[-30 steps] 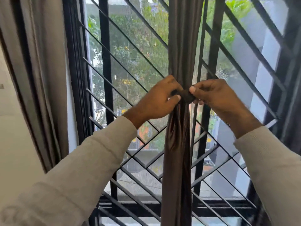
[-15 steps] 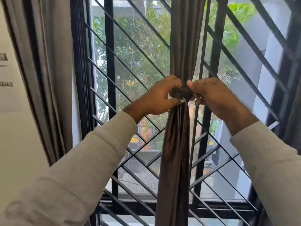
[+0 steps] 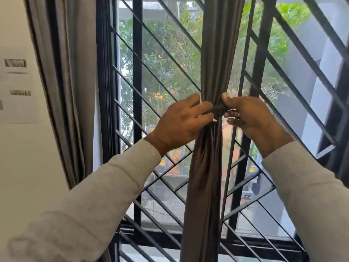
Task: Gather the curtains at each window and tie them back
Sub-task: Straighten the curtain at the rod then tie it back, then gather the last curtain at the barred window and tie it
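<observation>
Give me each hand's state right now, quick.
Left hand: fingers pinch the knot on the dark curtain.
Right hand: fingers pinch the same knot.

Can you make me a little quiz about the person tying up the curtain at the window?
1. True or false: the dark curtain is bunched into one narrow bundle.
2. Which hands hold the knot? A: left only. B: right only. C: both.
3. Fill in: on the wall at the left hangs a sheet of ____.

Key:
1. True.
2. C: the left hand and right hand pinch it from either side.
3. Paper.
</observation>
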